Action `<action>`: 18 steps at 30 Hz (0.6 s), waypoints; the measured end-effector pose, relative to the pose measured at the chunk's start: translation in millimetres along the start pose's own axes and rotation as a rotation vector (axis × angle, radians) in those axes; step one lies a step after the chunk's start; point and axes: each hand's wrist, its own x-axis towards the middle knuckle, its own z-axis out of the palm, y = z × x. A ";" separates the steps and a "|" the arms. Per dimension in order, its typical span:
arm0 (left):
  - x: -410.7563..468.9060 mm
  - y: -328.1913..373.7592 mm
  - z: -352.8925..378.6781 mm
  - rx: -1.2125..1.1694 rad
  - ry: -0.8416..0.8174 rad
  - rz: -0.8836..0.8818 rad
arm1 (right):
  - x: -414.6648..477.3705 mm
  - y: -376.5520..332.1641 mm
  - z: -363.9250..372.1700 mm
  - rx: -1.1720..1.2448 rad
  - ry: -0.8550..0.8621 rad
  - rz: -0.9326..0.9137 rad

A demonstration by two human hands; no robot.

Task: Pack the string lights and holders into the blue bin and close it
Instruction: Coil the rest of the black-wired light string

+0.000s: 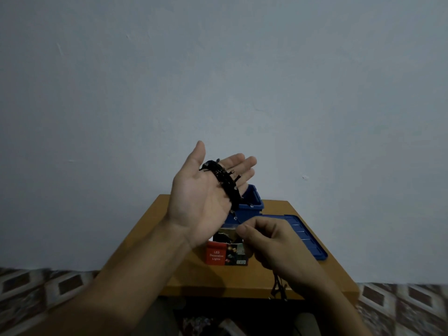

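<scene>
At frame centre the left hand (201,202) lies palm up, fingers (238,163) straight and apart, with the black string lights (221,178) coiled diagonally across it. Lower right, the right hand (274,241) pinches the trailing strand. The blue plastic bin (254,202), lid off, sits just behind the coil on the brown wooden tabletop (150,263).

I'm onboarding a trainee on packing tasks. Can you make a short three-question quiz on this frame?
1. True or false: the lid lies on the table, off the blue bin.
2. Multiple choice: the string lights are looped round A) the left hand, B) the blue bin, C) the lid.
3. Fill in: the right hand ___ the strand running down from the coil.
Key: 1 true; 2 A; 3 pinches.
</scene>
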 end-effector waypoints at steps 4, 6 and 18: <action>0.5 -4.6 -0.8 0.155 0.036 0.022 | -0.7 -2.9 1.6 0.027 -0.033 0.039; -0.2 -5.1 -0.9 0.198 0.038 0.028 | -1.0 -5.1 1.4 0.061 -0.054 0.062; -2.2 -5.1 -2.1 0.553 0.091 0.015 | -0.4 -6.9 -1.1 0.042 0.093 -0.013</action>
